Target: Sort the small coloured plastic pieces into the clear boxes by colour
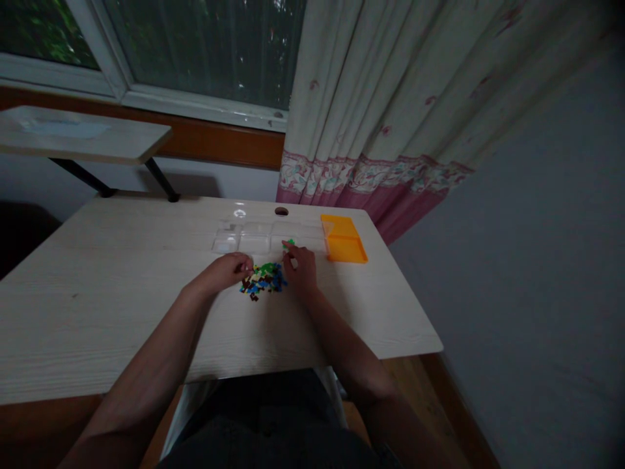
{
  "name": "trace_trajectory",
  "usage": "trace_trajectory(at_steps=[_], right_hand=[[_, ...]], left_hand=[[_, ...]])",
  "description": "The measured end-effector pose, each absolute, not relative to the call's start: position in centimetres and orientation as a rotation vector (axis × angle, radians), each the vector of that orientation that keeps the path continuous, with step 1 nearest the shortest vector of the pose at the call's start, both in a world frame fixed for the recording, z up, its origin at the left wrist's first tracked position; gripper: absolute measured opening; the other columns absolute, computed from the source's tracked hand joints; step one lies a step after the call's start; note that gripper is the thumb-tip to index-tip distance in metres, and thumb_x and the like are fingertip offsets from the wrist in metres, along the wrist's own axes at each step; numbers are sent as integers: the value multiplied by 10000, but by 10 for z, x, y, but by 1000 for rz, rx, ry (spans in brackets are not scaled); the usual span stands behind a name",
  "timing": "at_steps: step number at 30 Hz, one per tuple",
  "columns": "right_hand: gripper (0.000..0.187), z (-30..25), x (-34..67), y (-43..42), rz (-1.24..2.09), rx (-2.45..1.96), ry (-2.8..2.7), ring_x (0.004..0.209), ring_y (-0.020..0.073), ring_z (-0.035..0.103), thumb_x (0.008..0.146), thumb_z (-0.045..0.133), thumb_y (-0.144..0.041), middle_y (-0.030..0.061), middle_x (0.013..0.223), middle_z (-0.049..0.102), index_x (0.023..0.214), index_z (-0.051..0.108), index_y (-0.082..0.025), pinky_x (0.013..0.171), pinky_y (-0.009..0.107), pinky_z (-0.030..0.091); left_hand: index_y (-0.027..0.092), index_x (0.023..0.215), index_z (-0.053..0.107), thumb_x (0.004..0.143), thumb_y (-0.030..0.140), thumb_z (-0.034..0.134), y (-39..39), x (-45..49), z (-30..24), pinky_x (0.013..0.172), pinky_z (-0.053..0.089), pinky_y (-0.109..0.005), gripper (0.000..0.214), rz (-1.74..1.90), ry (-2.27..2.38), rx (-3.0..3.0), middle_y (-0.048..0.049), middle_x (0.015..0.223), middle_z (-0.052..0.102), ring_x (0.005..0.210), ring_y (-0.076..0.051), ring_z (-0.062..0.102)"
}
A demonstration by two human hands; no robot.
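Note:
A small heap of coloured pieces (263, 279), green, blue, brown and pale, lies on the light wooden table (122, 293). My left hand (229, 268) rests at the heap's left edge with its fingers curled in a pinch over the pieces. My right hand (300, 264) is at the heap's right edge, fingers closed round a small pale piece. A green piece (290, 243) shows just beyond its fingertips. A clear divided tray (254, 236) lies right behind the heap.
An orange lid or tray (344, 240) sits at the table's far right. A round cable hole (281, 211) is at the back edge. A raised shelf (73, 133) stands at far left under the window. A curtain (390, 117) hangs at right.

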State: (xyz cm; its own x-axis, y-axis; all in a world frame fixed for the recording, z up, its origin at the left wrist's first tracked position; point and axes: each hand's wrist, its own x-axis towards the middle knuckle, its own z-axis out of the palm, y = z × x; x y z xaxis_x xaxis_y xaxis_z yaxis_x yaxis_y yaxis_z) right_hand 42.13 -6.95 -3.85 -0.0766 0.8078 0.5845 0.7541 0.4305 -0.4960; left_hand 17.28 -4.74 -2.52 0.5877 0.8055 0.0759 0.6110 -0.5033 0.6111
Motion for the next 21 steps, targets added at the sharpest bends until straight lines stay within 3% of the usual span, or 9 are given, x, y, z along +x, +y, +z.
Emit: trace_trajectory(at_steps=[7, 11, 17, 21], right_hand=[[388, -37, 419, -72, 66, -1356, -1908, 896, 189, 626, 961, 522, -219, 32, 878, 710, 1339, 609, -229, 904, 354, 419], [440, -37, 419, -72, 85, -1360, -1914, 897, 188, 627, 968, 523, -232, 23, 872, 710, 1408, 553, -229, 908, 353, 412], [262, -41, 419, -70, 113, -1220, -2035, 940, 188, 624, 930, 634, -264, 25, 925, 741, 1177, 719, -247, 917, 345, 415], [241, -44, 415, -71, 86, -1146, -2100, 957, 195, 609, 903, 688, -342, 37, 939, 734, 1117, 754, -252, 900, 344, 430]], left_hand=[[194, 756, 617, 922, 357, 498, -48, 177, -26, 695, 409, -285, 261, 556, 1130, 2329, -28, 747, 596, 705, -169, 536], [184, 832, 650, 924, 394, 521, -51, 183, -22, 704, 424, -287, 263, 633, 1154, 2259, -39, 797, 612, 745, -174, 557], [173, 857, 636, 937, 471, 522, -55, 197, -25, 711, 433, -280, 328, 884, 1165, 2061, -30, 827, 594, 755, -160, 555], [169, 822, 603, 931, 494, 530, -57, 206, -29, 703, 428, -272, 350, 962, 1128, 1956, -16, 795, 570, 749, -154, 540]])
